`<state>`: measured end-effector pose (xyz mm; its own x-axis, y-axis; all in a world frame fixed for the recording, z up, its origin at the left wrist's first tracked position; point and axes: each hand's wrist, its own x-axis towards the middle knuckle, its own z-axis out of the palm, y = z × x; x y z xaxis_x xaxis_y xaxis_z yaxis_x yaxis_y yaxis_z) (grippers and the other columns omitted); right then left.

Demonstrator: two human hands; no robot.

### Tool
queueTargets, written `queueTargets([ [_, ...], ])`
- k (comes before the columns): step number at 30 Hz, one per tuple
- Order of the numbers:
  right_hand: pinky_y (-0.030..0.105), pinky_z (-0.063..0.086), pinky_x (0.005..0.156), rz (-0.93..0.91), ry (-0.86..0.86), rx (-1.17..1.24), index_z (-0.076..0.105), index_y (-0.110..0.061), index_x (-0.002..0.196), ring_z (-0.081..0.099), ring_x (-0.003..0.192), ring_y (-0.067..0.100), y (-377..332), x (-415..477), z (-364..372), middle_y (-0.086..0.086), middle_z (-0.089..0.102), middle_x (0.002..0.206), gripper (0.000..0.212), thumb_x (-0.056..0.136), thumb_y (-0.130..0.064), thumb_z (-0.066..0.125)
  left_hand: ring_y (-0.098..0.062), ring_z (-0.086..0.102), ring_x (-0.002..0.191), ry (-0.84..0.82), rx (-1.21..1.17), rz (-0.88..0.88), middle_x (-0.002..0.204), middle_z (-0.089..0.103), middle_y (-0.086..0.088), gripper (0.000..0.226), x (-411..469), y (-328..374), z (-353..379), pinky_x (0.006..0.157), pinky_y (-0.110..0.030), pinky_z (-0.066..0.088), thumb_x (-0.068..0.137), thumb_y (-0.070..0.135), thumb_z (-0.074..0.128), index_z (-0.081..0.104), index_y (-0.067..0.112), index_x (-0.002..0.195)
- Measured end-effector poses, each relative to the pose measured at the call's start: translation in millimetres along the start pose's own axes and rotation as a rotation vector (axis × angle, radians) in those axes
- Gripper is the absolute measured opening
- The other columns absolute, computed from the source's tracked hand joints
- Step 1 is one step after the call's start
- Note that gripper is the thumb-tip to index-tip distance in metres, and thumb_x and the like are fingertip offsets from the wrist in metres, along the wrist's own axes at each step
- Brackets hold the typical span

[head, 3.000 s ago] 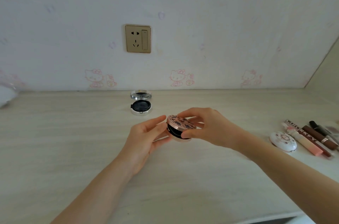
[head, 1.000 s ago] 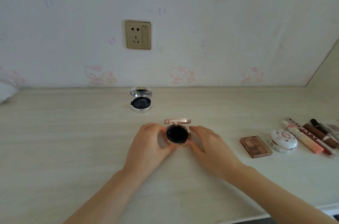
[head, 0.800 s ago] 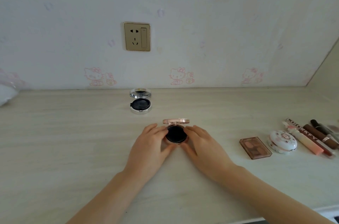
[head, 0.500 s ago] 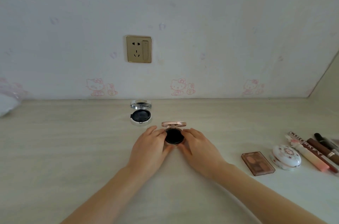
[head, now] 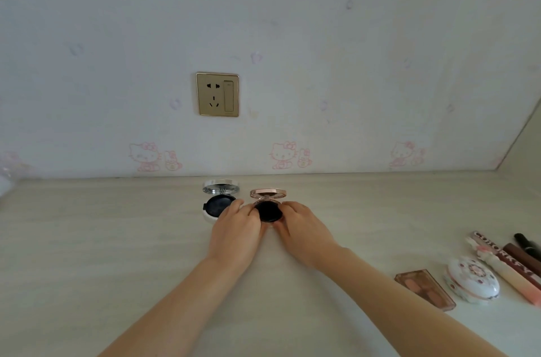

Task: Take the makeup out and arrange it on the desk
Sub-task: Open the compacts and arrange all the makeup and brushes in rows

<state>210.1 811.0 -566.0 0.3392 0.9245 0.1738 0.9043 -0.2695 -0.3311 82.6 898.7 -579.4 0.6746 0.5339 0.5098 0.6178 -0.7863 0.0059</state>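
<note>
The open rose-gold compact [head: 268,206] sits on the table [head: 117,239] near the wall, just right of the open silver compact [head: 218,201]. The left hand [head: 237,225] and right hand [head: 298,228] clasp its base from either side. Best to square it level with the silver one without nudging that neighbour, then release gently.

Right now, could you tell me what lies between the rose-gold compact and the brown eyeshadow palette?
In the head view, only the right hand, touching the rose-gold compact, then bare desk up to the palette.
</note>
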Motion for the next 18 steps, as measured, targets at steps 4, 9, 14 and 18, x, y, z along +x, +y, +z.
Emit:
queueTargets([
  [4, 0.033, 0.038, 0.102, 0.016, -0.015, -0.001, 0.049, -0.013, 0.131, 0.042, 0.126, 0.022, 0, 8, 0, 0.003, 0.051, 0.133, 0.038, 0.099, -0.030, 0.040, -0.020, 0.066, 0.079, 0.007, 0.026, -0.007, 0.070, 0.070, 0.005, 0.023, 6, -2, 5, 0.063, -0.029, 0.054, 0.056, 0.024, 0.089, 0.072, 0.016, 0.069],
  [9, 0.034, 0.039, 0.101, 0.029, -0.022, 0.004, 0.049, -0.012, 0.130, 0.043, 0.125, 0.024, 0, 13, 0, 0.004, 0.051, 0.132, 0.038, 0.098, -0.031, 0.041, -0.020, 0.064, 0.074, -0.005, 0.024, -0.002, 0.066, 0.067, 0.005, 0.021, 11, -5, 8, 0.058, -0.029, 0.052, 0.059, 0.025, 0.087, 0.069, 0.016, 0.065],
  [14, 0.034, 0.039, 0.101, 0.037, -0.020, 0.017, 0.049, -0.013, 0.131, 0.043, 0.124, 0.023, -1, 13, -1, 0.004, 0.051, 0.132, 0.038, 0.098, -0.031, 0.041, -0.021, 0.063, 0.074, -0.009, 0.003, 0.010, 0.067, 0.067, 0.004, 0.021, 11, -5, 7, 0.059, -0.030, 0.053, 0.064, 0.029, 0.085, 0.070, 0.015, 0.069],
  [18, 0.033, 0.037, 0.103, 0.030, -0.007, 0.038, 0.046, -0.015, 0.135, 0.041, 0.127, 0.021, -2, 8, -4, 0.004, 0.051, 0.133, 0.039, 0.100, -0.031, 0.038, -0.022, 0.065, 0.078, -0.008, -0.020, 0.004, 0.074, 0.068, 0.001, 0.026, 8, -4, 0, 0.061, -0.031, 0.055, 0.062, 0.030, 0.085, 0.071, 0.012, 0.075],
])
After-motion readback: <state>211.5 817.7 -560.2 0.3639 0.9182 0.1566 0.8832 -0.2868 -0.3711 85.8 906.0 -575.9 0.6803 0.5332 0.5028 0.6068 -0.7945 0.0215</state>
